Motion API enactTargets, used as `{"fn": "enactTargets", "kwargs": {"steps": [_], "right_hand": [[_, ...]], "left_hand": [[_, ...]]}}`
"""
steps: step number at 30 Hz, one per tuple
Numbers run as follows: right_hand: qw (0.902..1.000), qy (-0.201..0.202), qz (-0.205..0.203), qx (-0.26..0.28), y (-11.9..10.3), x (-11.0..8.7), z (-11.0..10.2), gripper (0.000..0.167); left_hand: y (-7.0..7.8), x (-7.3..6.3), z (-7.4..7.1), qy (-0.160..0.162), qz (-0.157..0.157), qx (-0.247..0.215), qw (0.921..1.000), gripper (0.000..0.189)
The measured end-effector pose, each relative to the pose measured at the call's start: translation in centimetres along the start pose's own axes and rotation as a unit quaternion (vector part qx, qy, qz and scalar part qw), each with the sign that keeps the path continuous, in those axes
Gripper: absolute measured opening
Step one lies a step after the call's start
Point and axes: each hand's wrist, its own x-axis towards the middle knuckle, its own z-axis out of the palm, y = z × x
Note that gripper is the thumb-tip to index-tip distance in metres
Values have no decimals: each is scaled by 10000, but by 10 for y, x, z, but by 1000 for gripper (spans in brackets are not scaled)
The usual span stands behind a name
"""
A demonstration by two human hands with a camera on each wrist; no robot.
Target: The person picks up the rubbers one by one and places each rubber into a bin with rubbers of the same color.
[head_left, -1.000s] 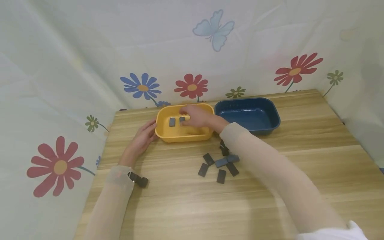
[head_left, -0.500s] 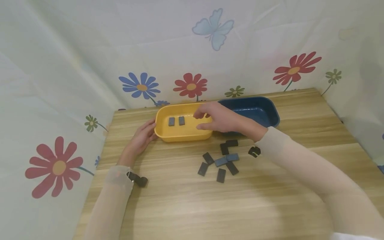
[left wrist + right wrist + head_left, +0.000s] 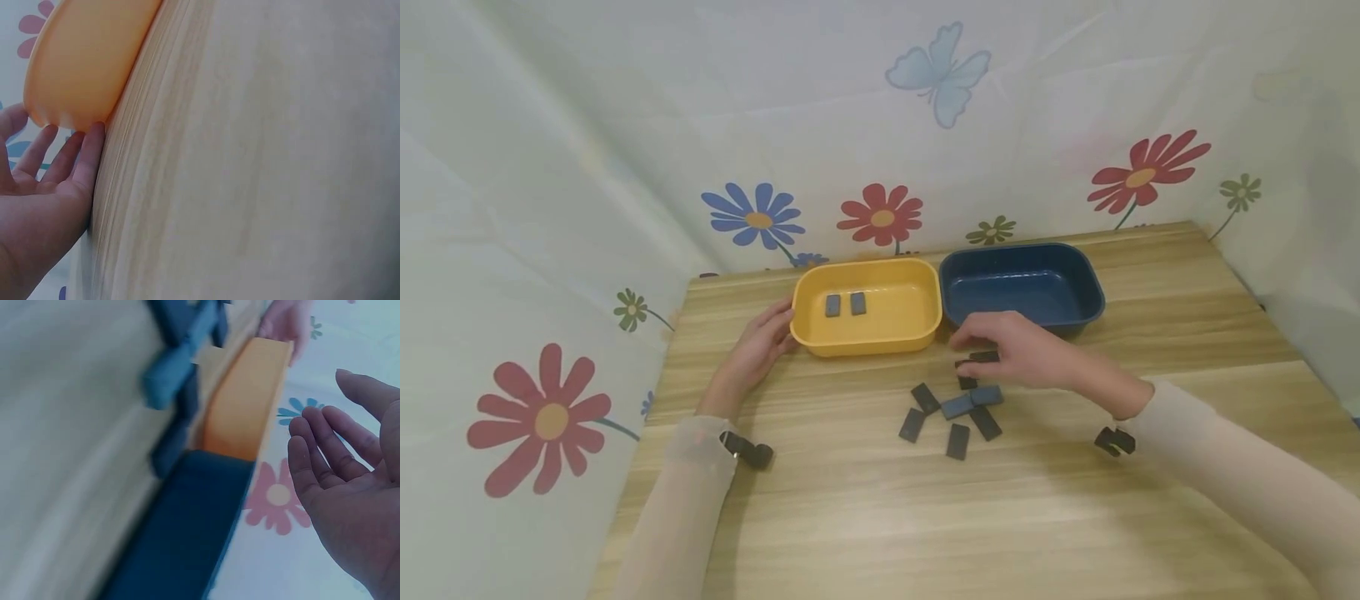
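Fingertips of my left hand (image 3: 752, 354) touch the left end of a yellow tub (image 3: 868, 347); the left wrist view has them spread along its end wall (image 3: 81, 75). Two small grey rectangular tiles (image 3: 833, 306) lie flat in the tub, toward its left. My right hand (image 3: 1033, 354) hovers over the far side of a loose group of tiles, thumb and fingers apart and nothing between them. It partly hides the black tiles (image 3: 985, 356) there. In the group are two grey tiles (image 3: 957, 407) and several black tiles (image 3: 957, 442).
A dark blue tub (image 3: 1022, 292) stands against the yellow tub's right end, just beyond my right hand. Both stand near the back edge of the wooden table (image 3: 850, 500), before a flower-printed cloth (image 3: 805, 100). Each wrist bears a black camera mount (image 3: 748, 452).
My right hand let go of the second grey tile in the yellow tub, then moved right and nearer, out of the tub and over the loose tiles. The left hand has kept its place.
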Motion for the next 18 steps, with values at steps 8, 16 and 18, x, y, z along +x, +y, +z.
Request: {"fn": "enactTargets", "kwargs": {"steps": [8, 16, 18], "right_hand": [[9996, -18, 260, -132, 22, -29, 17, 29], [9974, -84, 501, -508, 37, -45, 31, 27], [9969, -109, 492, -609, 41, -48, 34, 27]], "left_hand": [[0, -1, 0, -28, 8, 72, 10000, 60], [2, -3, 1, -42, 50, 109, 9999, 58], [3, -4, 1, -54, 42, 132, 9999, 58]]}}
